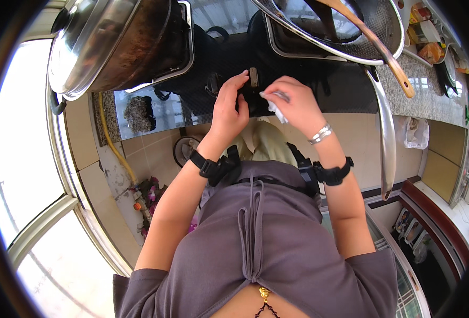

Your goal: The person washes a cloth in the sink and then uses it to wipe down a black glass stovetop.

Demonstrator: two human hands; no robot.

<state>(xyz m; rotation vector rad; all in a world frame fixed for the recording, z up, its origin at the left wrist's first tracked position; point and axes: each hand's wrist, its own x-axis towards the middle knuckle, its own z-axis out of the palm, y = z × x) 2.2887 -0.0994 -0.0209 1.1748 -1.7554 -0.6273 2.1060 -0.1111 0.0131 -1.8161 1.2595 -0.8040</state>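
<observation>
Both my hands are over the front edge of a black glass gas stove point(341, 93). My right hand point(296, 101) pinches a crumpled white tissue or thin cloth point(277, 111), which hangs below the fingers. To its left, my left hand point(229, 106) is raised with fingers extended and thumb apart, holding nothing that I can see. Its fingertips are close to a small metal plate point(253, 76) on the stove front. A dark stove knob point(212, 84) sits just left of those fingers, partly hidden.
A large lidded pot point(135, 51) occupies the left burner. On the right burner, a wok point(381, 35) carries a wooden spatula point(371, 37); a long metal handle point(386, 139) juts towards me. A grey wiry clump point(139, 114) lies front left, near a yellow hose point(113, 139).
</observation>
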